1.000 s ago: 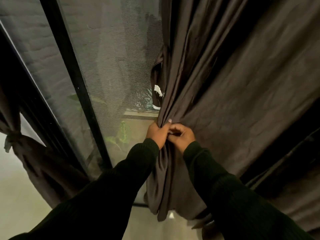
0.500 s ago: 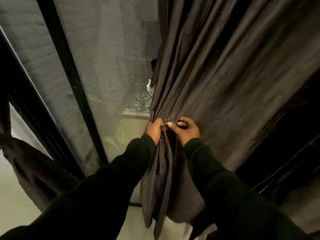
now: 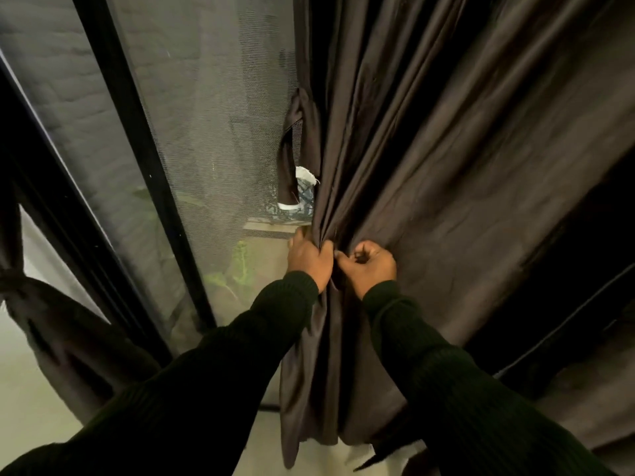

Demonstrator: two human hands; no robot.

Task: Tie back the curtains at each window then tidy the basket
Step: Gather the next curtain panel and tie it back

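I am gripping the gathered dark curtain (image 3: 429, 159) with both hands, held side by side and almost touching at the bunch. My left hand (image 3: 309, 257) is curling round the left edge of the folds, thumb side toward the bunch; my right hand (image 3: 372, 264) is pinching folds just to its right, fingers curled inward. Above the grip, a fabric tie-back strip (image 3: 290, 149) is hanging loose along the curtain edge, beside the mesh window screen (image 3: 206, 115). I judge the step in hand to be gathering this panel. The next move calls for holding the bunch with one hand while the other is bringing the strip round it. Both forearms are reaching forward, sleeves (image 3: 446, 372) converging on the bunch. Far left of the grip, another curtain (image 3: 51, 321) is hanging already knotted. No basket is showing.
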